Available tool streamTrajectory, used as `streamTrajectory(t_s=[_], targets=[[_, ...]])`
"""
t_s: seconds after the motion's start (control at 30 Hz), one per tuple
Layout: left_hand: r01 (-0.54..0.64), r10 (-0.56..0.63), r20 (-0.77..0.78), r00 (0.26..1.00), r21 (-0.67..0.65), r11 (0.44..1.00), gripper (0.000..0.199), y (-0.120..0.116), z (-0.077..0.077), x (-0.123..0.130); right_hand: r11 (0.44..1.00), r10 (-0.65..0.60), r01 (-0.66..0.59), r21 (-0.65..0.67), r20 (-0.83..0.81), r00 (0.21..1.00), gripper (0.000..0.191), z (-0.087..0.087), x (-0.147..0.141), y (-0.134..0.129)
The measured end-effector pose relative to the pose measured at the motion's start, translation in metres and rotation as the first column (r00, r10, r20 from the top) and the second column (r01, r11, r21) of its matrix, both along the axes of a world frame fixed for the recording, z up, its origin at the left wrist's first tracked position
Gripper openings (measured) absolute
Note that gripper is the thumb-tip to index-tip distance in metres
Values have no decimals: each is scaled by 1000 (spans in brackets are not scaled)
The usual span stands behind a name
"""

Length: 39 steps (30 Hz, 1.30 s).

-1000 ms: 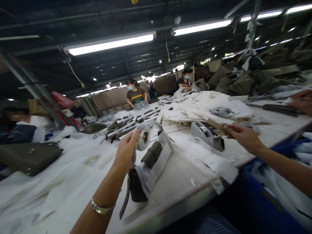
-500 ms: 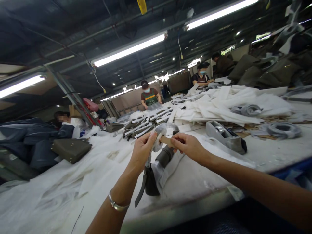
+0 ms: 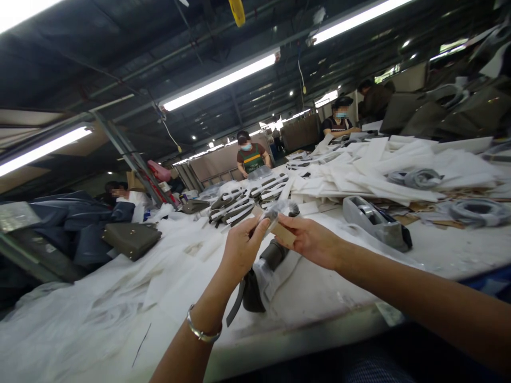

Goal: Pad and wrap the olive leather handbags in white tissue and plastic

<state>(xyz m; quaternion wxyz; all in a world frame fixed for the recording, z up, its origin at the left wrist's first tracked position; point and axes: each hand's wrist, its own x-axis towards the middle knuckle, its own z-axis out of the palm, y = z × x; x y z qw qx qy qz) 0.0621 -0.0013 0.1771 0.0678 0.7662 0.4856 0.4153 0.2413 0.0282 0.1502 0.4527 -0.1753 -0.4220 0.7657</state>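
Note:
My left hand (image 3: 244,246) is closed, thumb against fingers, on a piece wrapped in clear plastic (image 3: 284,206). My right hand (image 3: 315,240) meets it from the other side, fingers closed round a small tan cardboard strip (image 3: 284,234) that lies against the wrapped piece. The hands nearly touch and hide much of what is between them. Under them, dark olive strap-like parts (image 3: 254,291), partly covered in clear film (image 3: 265,276), rest on the white table (image 3: 319,308). A second dark padded part (image 3: 274,254) lies just behind these.
A grey tape dispenser (image 3: 375,223) stands right of my hands. Behind lie dark straps (image 3: 229,205), white foam sheets (image 3: 367,167) and grey coils (image 3: 477,213). An olive bag (image 3: 131,239) sits at left. Co-workers (image 3: 253,157) work across the table.
Both hands have drawn closer together over the wrapped piece. The plastic loop is now flatter and more covered by my fingers. The whole view has shifted slightly.

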Motion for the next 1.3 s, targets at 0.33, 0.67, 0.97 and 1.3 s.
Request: streamTrajectory(t_s=[0.33, 0.67, 0.97, 1.3], targets=[[-39, 24, 184, 983, 76, 996, 37, -3, -11, 9, 975, -213, 212, -67, 0, 977, 20, -1, -19, -10], [226, -38, 743, 669, -155, 962, 55, 4, -17, 17, 989, -147, 146, -22, -48, 988, 19, -2, -10, -7], [84, -30, 616, 787, -59, 995, 26, -3, -21, 18, 995, -90, 97, 22, -221, 971, 28, -31, -8, -5], [18, -21, 544, 839, 11, 1000, 27, -17, -20, 32, 930, -320, 356, 86, -284, 904, 26, -32, -36, -22]])
